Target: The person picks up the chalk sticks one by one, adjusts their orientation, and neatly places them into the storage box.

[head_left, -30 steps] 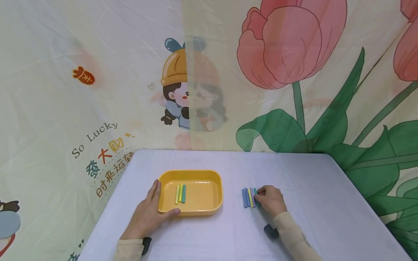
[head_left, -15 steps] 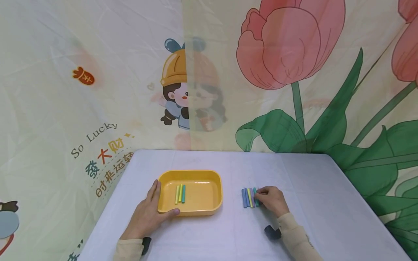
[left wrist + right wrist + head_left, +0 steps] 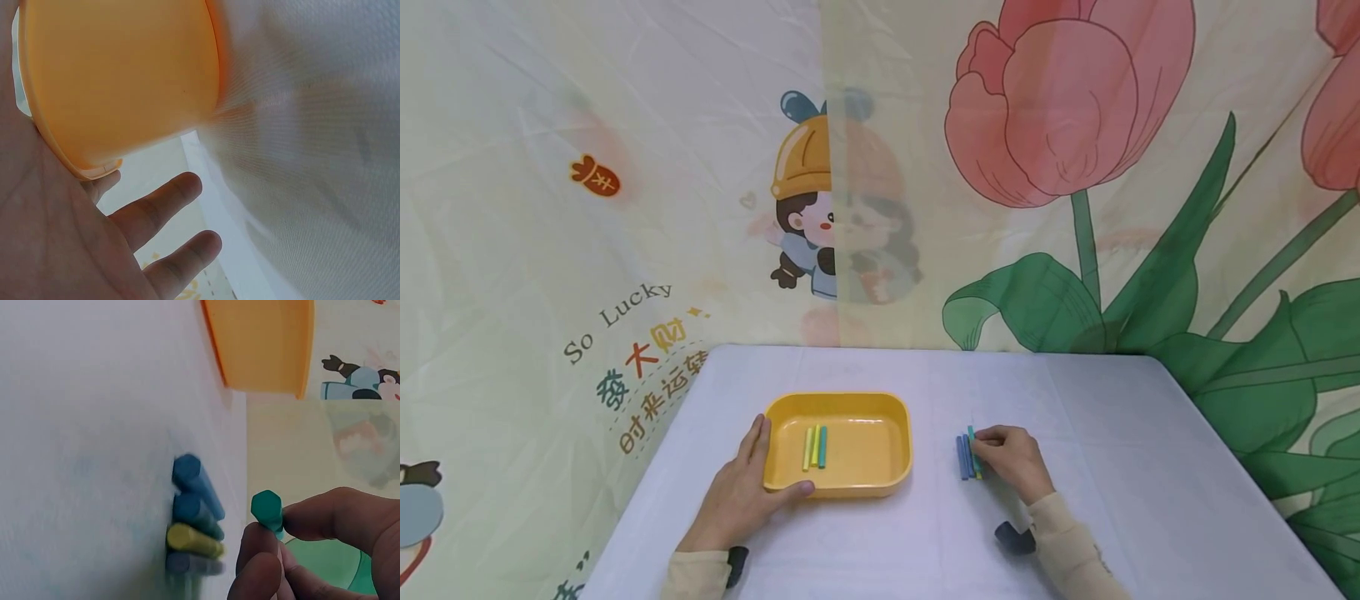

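White tabletop (image 3: pixel 1112 433): the left hand (image 3: pixel 735 497) rests with relaxed fingers against the yellow tray (image 3: pixel 901 450). The right hand (image 3: pixel 1009 458) pinches a green chalk stick (image 3: pixel 269 511), lifted just above the row of sticks (image 3: pixel 190 515).

Two bare hands, no gloves or rings. Left hand (image 3: pixel 736 493) and right hand (image 3: pixel 1009 459) both come out of beige long sleeves (image 3: pixel 1067 546) with snug cuffs. A small black device (image 3: pixel 1013 537) sits under the right wrist, another (image 3: pixel 737 563) at the left wrist. Faint print on right sleeve, unreadable.
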A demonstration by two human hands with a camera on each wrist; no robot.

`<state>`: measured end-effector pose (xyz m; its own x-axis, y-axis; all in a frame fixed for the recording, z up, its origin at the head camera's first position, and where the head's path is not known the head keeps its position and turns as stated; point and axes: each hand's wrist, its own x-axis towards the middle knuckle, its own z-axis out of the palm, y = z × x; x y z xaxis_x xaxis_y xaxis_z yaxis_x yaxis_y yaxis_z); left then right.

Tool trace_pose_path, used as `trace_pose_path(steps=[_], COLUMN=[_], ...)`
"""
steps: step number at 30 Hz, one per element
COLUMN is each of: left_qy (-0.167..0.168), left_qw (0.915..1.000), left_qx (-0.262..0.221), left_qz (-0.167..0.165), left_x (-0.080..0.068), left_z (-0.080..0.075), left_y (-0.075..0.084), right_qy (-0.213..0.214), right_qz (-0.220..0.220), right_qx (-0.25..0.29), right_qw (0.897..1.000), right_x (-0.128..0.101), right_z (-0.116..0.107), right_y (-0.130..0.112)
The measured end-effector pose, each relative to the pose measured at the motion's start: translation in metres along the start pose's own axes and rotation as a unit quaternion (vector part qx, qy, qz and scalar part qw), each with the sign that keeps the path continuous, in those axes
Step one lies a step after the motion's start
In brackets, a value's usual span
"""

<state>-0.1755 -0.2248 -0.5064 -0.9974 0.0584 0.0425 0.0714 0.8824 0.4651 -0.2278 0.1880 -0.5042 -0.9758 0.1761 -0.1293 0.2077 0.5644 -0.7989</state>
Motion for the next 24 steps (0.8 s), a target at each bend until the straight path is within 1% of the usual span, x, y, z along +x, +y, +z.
trace_pose_path(steps=[5,13,18,24], left_qy=[0.002,0.001,-0.002,0.009], left_qw=[1.0000,1.0000,1.0000,0.9999], left_qx=[-0.002,-0.001,-0.001,-0.005], left_qz=[0.000,-0.001,-0.002,0.002], left_x=[0.000,0.001,0.001,0.001], left_z=[0.001,0.002,0.002,0.003], left_y=[-0.001,-0.001,0.000,-0.001], right_qy=[0.001,-0.014,-0.029,-0.048], right_qz=[-0.014,-0.014,-0.017,-0.020], right_qx=[0.020,0.053,0.085,0.122], right_qw=[1.000,0.998,0.996,0.991], right_x=[-0.006,-0.013,-0.018,-0.022], right_z=[0.007,0.022,0.029,0.035], right_y=[-0.008,-0.025,-0.032,-0.042])
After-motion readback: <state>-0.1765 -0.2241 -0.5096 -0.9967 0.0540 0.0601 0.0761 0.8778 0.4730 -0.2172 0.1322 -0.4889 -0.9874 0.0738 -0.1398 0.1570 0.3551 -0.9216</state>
